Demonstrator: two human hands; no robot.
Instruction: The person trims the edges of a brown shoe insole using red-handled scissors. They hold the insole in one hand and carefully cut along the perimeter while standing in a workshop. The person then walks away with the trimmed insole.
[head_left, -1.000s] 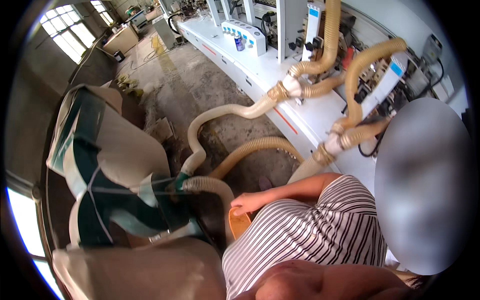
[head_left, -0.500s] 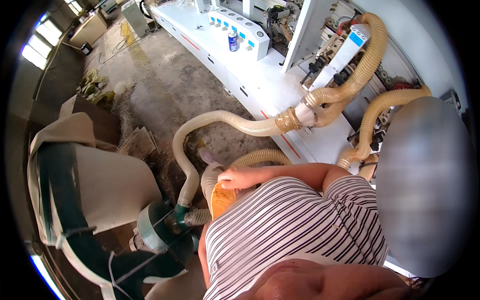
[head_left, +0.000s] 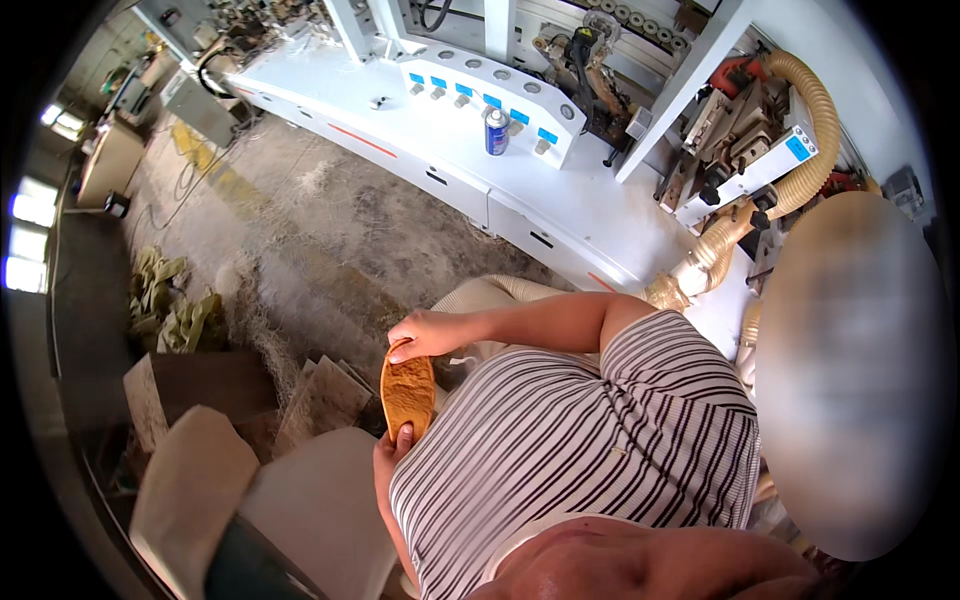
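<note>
An orange bowl (head_left: 407,385), seen at a slant as a narrow oval, is held in front of my striped shirt. Its inside looks uneven and brownish, and I cannot tell whether that is loose material or its surface. My right hand (head_left: 425,335) grips the far rim, thumb on the inner side. At the near end, my left hand (head_left: 396,441) holds the rim with the thumb over the edge; its other fingers are hidden below. Past my right forearm runs a pale ribbed hose (head_left: 500,290).
A long white machine (head_left: 470,190) carries a panel of knobs and gauges, with a blue spray can (head_left: 496,132) on its top. Ribbed hoses (head_left: 815,110) hang at the right. Boards (head_left: 325,400), a brown box (head_left: 200,390) and a pale cloth bag (head_left: 320,500) stand at left.
My view and body have turned, so the machine and floor sit differently. The bowl shows more fully, and my left hand has come into sight on its near rim.
</note>
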